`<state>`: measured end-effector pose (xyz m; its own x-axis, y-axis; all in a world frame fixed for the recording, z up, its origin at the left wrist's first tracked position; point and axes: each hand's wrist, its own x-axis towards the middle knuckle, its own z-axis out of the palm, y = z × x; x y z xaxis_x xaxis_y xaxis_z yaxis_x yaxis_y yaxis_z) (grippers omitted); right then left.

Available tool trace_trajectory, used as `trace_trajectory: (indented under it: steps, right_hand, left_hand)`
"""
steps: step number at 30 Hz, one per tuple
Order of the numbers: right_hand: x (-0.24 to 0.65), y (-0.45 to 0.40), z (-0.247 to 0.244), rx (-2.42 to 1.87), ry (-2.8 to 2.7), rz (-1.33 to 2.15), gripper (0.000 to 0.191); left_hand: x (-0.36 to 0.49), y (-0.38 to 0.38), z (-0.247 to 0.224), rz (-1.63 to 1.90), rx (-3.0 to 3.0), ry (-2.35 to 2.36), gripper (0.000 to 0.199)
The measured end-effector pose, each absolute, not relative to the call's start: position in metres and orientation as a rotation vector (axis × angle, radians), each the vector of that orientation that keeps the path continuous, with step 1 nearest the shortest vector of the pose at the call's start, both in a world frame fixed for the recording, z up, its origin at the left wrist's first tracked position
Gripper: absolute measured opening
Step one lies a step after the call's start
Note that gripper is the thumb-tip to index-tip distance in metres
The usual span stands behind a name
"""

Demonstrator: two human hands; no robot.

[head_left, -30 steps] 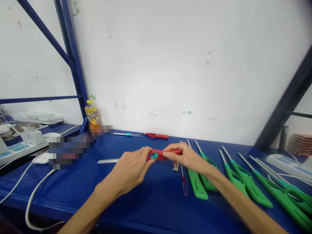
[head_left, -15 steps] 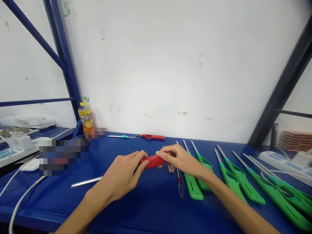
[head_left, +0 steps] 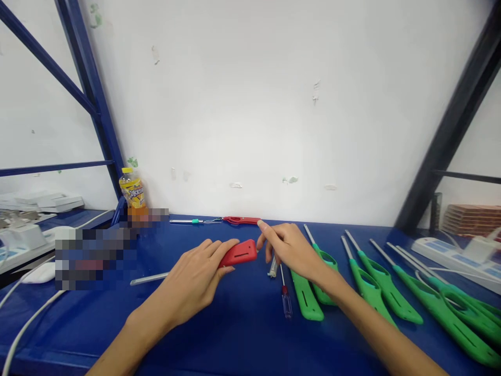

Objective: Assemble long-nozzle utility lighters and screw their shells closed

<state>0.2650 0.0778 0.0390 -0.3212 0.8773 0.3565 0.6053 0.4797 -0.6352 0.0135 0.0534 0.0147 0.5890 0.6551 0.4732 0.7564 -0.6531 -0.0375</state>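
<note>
My left hand (head_left: 191,271) is closed around a red long-reach lighter (head_left: 239,254). Its slotted handle end points right, and its silver tube sticks out to the left past my wrist. My right hand (head_left: 289,245) hovers just right of the handle end, thumb and fingers apart, not touching it. Below its fingers shows a small silvery, partly clear piece (head_left: 273,268), its top hidden by the hand. A screwdriver (head_left: 287,303) with a clear and red handle lies beside that piece.
Several green lighters (head_left: 399,303) lie on the right of the blue table (head_left: 235,334). At the back is a red lighter (head_left: 241,220) with a detached tube and wires. A drink bottle (head_left: 133,193) stands back left. Power strips (head_left: 442,256) and cables lie at the sides.
My right hand has come off the lighter's handle end, moving slightly up. The left hand has turned the lighter, so its slotted face shows more. The whole view has shifted slightly.
</note>
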Motion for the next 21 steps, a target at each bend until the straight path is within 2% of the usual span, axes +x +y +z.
trace_trajectory:
  steps: [4,6,9,12,17,21]
  right_hand:
    - [0.275,0.084,0.043,-1.440,-2.016,0.111,0.048]
    - [0.275,0.085,0.042,-1.504,-2.030,-0.026,0.043]
    - [0.272,0.084,0.038,-1.540,-2.087,-0.128,0.043]
    - [0.268,0.082,0.036,-1.549,-2.136,-0.168,0.043]
    - [0.268,0.082,0.038,-1.563,-2.180,-0.187,0.045]
    - [0.267,0.081,0.038,-1.559,-2.194,-0.184,0.047]
  left_hand:
    - [0.012,0.058,0.014,-0.572,-2.556,-1.247,0.046]
    - [0.010,0.058,0.015,-0.502,-2.551,-1.330,0.045]
    - [0.008,0.056,0.019,-0.344,-2.529,-1.497,0.042]
    - [0.007,0.057,0.022,-0.199,-2.495,-1.589,0.023]
    - [0.003,0.065,0.020,-0.062,-2.468,-1.658,0.038]
    - [-0.001,0.068,0.014,-0.027,-2.484,-1.662,0.041]
